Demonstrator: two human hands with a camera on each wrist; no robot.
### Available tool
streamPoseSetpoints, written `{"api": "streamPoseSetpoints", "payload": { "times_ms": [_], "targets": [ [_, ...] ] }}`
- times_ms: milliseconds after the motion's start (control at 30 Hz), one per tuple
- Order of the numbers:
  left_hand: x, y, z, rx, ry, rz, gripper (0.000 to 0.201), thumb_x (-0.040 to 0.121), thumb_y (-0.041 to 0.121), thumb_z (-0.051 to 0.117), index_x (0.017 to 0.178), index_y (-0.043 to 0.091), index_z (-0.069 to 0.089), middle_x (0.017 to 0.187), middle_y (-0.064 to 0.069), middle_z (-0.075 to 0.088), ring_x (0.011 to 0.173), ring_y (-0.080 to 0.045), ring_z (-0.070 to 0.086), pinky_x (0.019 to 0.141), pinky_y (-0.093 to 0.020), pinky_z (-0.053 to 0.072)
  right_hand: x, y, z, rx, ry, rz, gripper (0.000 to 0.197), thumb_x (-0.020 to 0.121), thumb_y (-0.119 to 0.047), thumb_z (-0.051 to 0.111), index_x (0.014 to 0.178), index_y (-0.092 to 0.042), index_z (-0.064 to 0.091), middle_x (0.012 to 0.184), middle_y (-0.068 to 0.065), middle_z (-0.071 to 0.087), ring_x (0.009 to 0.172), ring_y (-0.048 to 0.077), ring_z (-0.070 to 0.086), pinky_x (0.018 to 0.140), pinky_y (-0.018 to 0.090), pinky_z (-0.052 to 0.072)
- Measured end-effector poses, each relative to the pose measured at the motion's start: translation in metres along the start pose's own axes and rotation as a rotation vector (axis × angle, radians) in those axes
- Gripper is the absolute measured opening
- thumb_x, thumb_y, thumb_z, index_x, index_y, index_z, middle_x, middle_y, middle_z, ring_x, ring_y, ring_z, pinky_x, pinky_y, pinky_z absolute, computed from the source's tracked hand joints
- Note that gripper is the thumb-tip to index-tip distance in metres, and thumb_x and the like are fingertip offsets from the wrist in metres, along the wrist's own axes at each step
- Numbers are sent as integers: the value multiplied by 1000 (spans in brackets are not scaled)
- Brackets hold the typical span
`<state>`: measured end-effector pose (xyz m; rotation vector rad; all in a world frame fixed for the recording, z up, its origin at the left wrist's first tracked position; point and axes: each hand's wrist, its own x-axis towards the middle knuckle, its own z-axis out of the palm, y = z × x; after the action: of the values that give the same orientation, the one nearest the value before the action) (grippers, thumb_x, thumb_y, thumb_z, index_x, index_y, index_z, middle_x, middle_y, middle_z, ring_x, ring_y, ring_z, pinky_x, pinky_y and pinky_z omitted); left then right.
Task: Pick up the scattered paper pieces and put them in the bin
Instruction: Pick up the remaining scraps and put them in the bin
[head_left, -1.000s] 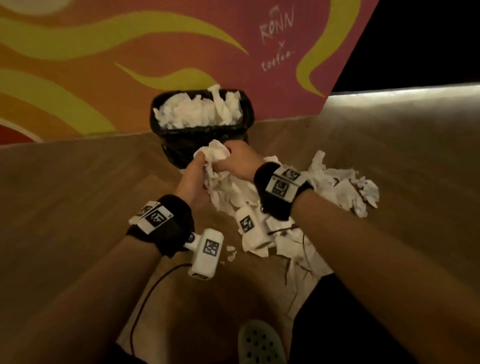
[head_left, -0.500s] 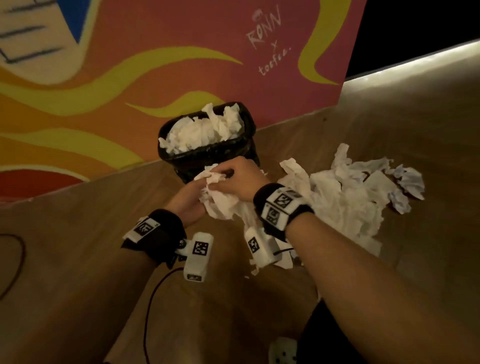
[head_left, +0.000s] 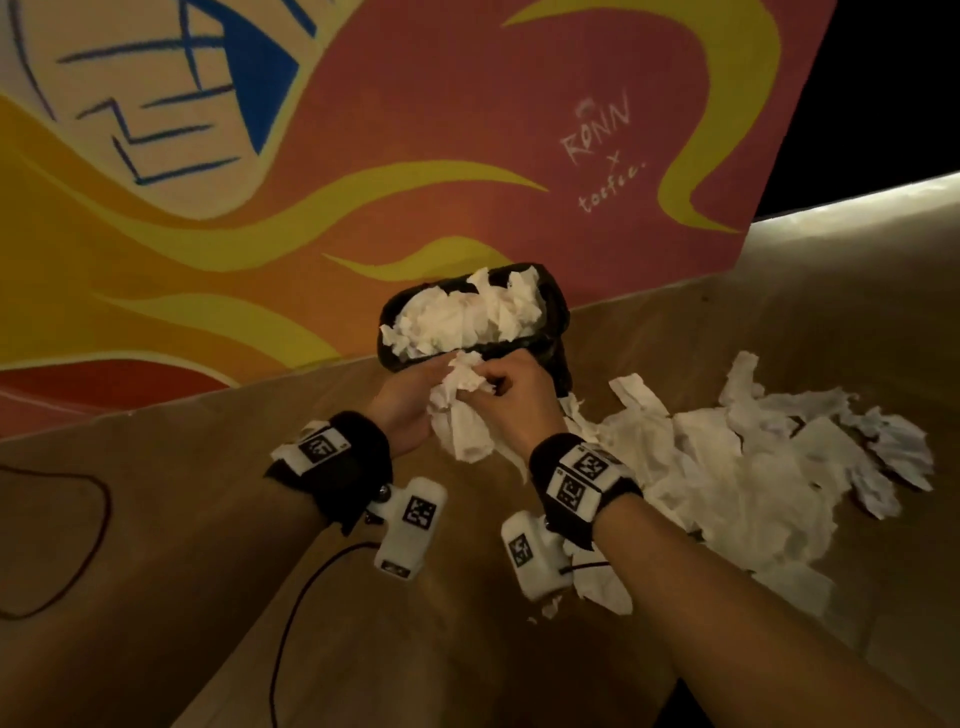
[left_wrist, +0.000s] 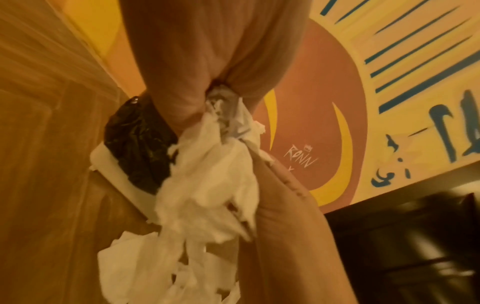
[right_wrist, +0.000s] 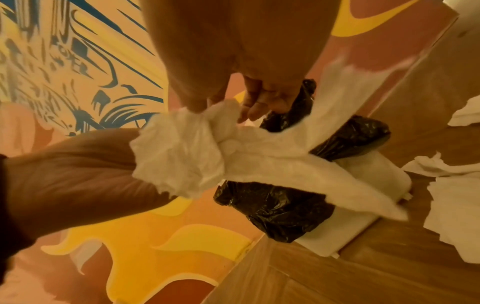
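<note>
A bunch of white crumpled paper (head_left: 462, 410) hangs between both hands just in front of the bin. My left hand (head_left: 410, 400) grips it from the left and my right hand (head_left: 511, 395) pinches its top from the right. In the left wrist view the paper bunch (left_wrist: 207, 185) trails down from the closed fingers; in the right wrist view the paper bunch (right_wrist: 207, 152) stretches across the bin. The bin (head_left: 558, 306) is white with a black liner (right_wrist: 275, 205) and is heaped with paper to its rim. A pile of loose paper pieces (head_left: 737, 467) lies on the floor to the right.
The bin stands on a wooden floor (head_left: 156, 519) against a painted orange, pink and yellow wall (head_left: 363, 156). A thin dark cable (head_left: 291, 613) runs over the floor at lower left. A dark cabinet (left_wrist: 405, 246) shows in the left wrist view.
Both hands have lifted the paper bunch off the pile and carried it up to the bin's front rim. The head view has tilted up, showing more wall.
</note>
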<state>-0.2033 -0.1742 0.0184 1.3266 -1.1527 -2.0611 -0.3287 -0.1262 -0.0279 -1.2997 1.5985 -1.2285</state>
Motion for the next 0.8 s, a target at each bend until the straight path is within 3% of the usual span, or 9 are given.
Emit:
{"api": "streamPoseSetpoints", "payload": {
  "times_ms": [133, 200, 267, 367, 533, 600, 700, 733, 800],
  "targets": [
    [16, 31, -16, 167, 28, 84, 42, 99, 14, 50, 141, 16, 43, 146, -5, 45, 132, -25, 46, 110, -42, 39, 8, -13, -17, 37, -60, 0, 34, 86, -24, 70, 119, -15, 66, 107, 4, 53, 89, 11, 55, 86, 23, 47],
    [35, 52, -25, 475, 128, 260, 51, 98, 20, 54, 145, 19, 36, 144, -4, 44, 131, -26, 45, 106, -43, 41, 15, -12, -33, -14, -45, 15, 32, 89, -25, 67, 120, -20, 65, 108, 2, 54, 91, 11, 58, 86, 25, 50],
    [51, 68, -36, 824, 244, 530, 45, 96, 24, 56, 137, 18, 38, 113, -7, 57, 99, -26, 60, 82, -43, 51, 17, -5, -53, -131, -21, 81, 24, 90, -24, 66, 113, -20, 66, 111, 0, 59, 98, 11, 60, 85, 25, 50],
    [78, 69, -55, 1101, 260, 722, 30, 95, 18, 56, 121, 10, 45, 86, -3, 54, 64, -11, 50, 52, -25, 38, 6, 7, -81, -380, -20, 205, 9, 91, -25, 63, 99, -22, 67, 103, -3, 64, 95, 14, 62, 78, 22, 48],
    [122, 44, -78, 1559, 186, 647, 18, 90, 25, 62, 106, 17, 67, 120, -6, 52, 116, -30, 47, 85, -42, 48, -44, 31, -108, -735, -208, 393, 10, 93, -18, 60, 95, -23, 68, 97, -5, 65, 82, -1, 57, 66, 5, 41],
    [137, 42, -79, 1701, 172, 578, 20, 91, 21, 59, 109, 19, 68, 120, -8, 49, 113, -30, 45, 89, -42, 42, -65, 52, -110, -754, -311, 533, 10, 93, -22, 59, 93, -28, 67, 101, -6, 65, 85, 1, 60, 72, 11, 48],
    [155, 39, -78, 1708, 126, 448, 23, 96, 14, 50, 109, 15, 69, 97, -10, 61, 81, -29, 56, 69, -36, 47, -92, 93, -108, -857, -446, 709, 6, 93, -27, 58, 89, -31, 60, 108, 0, 62, 91, 13, 59, 84, 25, 50],
    [161, 35, -76, 1705, 99, 400, 23, 97, 14, 49, 110, 13, 68, 99, -11, 64, 80, -31, 59, 69, -37, 50, -100, 105, -107, -908, -469, 762, 3, 93, -32, 57, 96, -30, 57, 115, 3, 57, 96, 15, 56, 89, 28, 49],
    [174, 25, -72, 1670, 22, 310, 24, 99, 20, 47, 109, 9, 66, 106, -10, 65, 91, -33, 61, 81, -39, 51, -114, 130, -108, -972, -452, 847, 37, 91, -43, 58, 123, -27, 48, 133, 8, 42, 111, 24, 51, 95, 32, 45]
  ]
}}
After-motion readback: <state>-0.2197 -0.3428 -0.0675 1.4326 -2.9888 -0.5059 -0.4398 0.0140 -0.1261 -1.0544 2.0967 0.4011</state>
